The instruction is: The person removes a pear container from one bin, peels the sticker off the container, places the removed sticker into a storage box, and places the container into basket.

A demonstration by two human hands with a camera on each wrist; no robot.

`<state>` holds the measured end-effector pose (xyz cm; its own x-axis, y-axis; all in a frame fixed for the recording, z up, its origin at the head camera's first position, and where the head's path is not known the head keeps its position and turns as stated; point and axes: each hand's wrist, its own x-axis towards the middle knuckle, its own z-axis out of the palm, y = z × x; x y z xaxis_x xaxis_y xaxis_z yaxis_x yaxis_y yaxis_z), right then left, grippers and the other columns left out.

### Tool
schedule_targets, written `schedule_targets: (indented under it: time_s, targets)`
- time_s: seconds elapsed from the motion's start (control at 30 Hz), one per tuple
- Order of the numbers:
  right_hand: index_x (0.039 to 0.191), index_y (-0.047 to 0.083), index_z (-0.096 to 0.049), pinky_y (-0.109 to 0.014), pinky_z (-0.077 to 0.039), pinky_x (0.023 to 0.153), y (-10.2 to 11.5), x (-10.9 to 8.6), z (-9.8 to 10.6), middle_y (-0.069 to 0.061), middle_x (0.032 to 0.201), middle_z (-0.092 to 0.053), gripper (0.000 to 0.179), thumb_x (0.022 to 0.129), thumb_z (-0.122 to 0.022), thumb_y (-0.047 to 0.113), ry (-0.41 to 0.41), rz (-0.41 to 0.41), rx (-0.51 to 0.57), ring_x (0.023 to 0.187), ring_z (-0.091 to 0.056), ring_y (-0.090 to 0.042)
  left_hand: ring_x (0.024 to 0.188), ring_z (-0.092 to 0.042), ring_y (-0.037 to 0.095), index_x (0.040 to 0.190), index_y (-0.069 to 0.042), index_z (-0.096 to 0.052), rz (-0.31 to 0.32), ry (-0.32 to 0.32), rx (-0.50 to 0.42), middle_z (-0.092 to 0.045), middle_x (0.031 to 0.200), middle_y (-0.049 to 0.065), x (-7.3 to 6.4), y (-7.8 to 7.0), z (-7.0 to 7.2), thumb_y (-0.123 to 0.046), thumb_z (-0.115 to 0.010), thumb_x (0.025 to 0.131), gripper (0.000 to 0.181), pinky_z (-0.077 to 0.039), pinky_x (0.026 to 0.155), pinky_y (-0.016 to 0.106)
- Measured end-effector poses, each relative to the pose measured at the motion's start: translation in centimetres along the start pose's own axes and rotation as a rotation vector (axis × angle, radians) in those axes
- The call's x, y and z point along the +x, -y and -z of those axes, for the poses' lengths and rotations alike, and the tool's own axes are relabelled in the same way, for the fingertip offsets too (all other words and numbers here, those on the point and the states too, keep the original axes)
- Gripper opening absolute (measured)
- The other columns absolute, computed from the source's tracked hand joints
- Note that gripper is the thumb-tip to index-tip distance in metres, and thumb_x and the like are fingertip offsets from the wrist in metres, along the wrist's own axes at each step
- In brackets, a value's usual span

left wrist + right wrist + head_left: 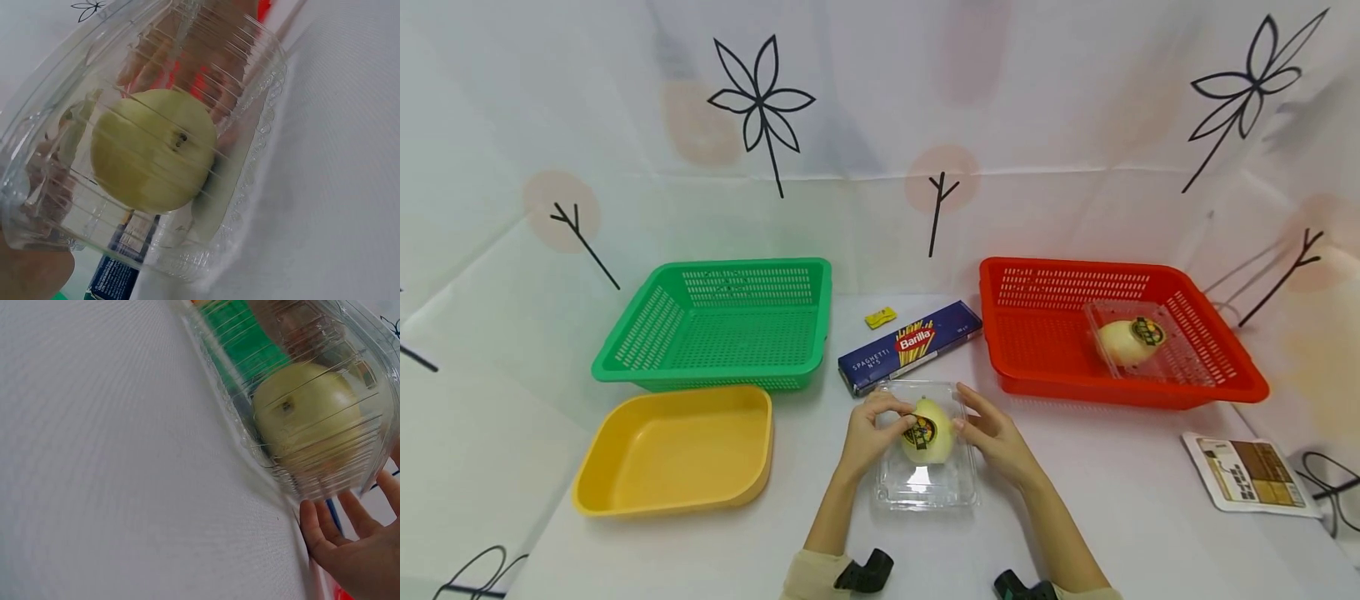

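Observation:
A clear plastic clamshell box (925, 487) lies between both hands, with a pale yellow-green round fruit (942, 446) inside. Over the fruit sits a dark round label (921, 433). My left hand (871, 429) pinches the label's left edge between thumb and forefinger. At the box's right side, my right hand (1000, 437) has its fingers spread, thumb tip beside the fruit. In the right wrist view the right fingers (359, 519) touch the box's ribbed side. Through the plastic in the left wrist view, the fruit (153, 150) shows its dark stem or blossom end.
Behind the box lies a blue spaghetti box (910, 346), with a small yellow packet (880, 317) nearby. Green basket (625, 333) and yellow tub (763, 442) stand left. The red basket (992, 325) holds another boxed, labelled fruit (1123, 343). A flat pouch (1251, 473) lies far right.

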<state>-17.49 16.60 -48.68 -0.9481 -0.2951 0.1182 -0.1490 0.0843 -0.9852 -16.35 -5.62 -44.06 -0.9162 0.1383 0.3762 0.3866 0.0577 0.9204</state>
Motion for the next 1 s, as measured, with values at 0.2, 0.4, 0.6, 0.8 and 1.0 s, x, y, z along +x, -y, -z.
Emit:
schedule_targets:
  time_s: [0.2,0.4,0.6,0.8,1.0]
  targets:
    - [0.145,0.002,-0.033,-0.023,-0.050,0.083,0.02,-0.04,-0.01,-0.030,0.142,-0.036,0.059,0.091,-0.057,0.005,0.001,0.001,-0.002,0.117,-0.046,-0.051,0.090,-0.056,0.024,0.083,0.012,-0.067,0.000,-0.003,0.008,-0.065,0.082,0.024,0.03,-0.12,-0.02,0.011,-0.068,0.075,0.008,-0.018,0.112,0.053]
    - [0.145,0.003,-0.033,-0.024,-0.050,0.083,0.04,-0.06,-0.04,-0.030,0.142,-0.037,0.059,0.091,-0.058,0.006,-0.004,-0.002,-0.008,0.117,-0.047,-0.050,0.089,-0.057,0.023,0.082,0.014,-0.066,0.029,-0.003,-0.022,-0.063,0.083,0.028,0.10,-0.34,0.07,0.011,-0.068,0.076,0.007,-0.018,0.113,0.051]
    - [0.145,0.005,-0.034,-0.031,-0.052,0.086,0.03,-0.05,-0.04,-0.028,0.142,-0.037,0.059,0.091,-0.058,0.007,-0.008,-0.008,-0.017,0.118,-0.047,-0.049,0.088,-0.056,0.013,0.084,0.015,-0.066,0.067,-0.007,-0.048,-0.062,0.085,0.030,0.15,-0.36,0.16,0.012,-0.067,0.077,0.008,-0.017,0.114,0.047]
    - [0.145,0.005,-0.034,-0.036,-0.052,0.086,-0.01,-0.03,-0.03,-0.028,0.141,-0.038,0.059,0.091,-0.058,0.007,-0.010,-0.008,-0.021,0.118,-0.047,-0.050,0.088,-0.055,0.009,0.084,0.016,-0.065,0.082,-0.005,-0.063,-0.061,0.085,0.031,0.16,-0.30,0.21,0.011,-0.066,0.077,0.008,-0.015,0.115,0.047]
    - [0.144,0.004,-0.035,-0.033,-0.053,0.085,-0.10,0.00,0.01,-0.028,0.141,-0.039,0.059,0.091,-0.058,0.006,-0.012,0.000,-0.028,0.117,-0.048,-0.050,0.087,-0.054,0.005,0.084,0.017,-0.065,0.075,-0.012,-0.091,-0.060,0.085,0.034,0.12,-0.29,0.22,0.012,-0.066,0.078,0.008,-0.014,0.115,0.048]
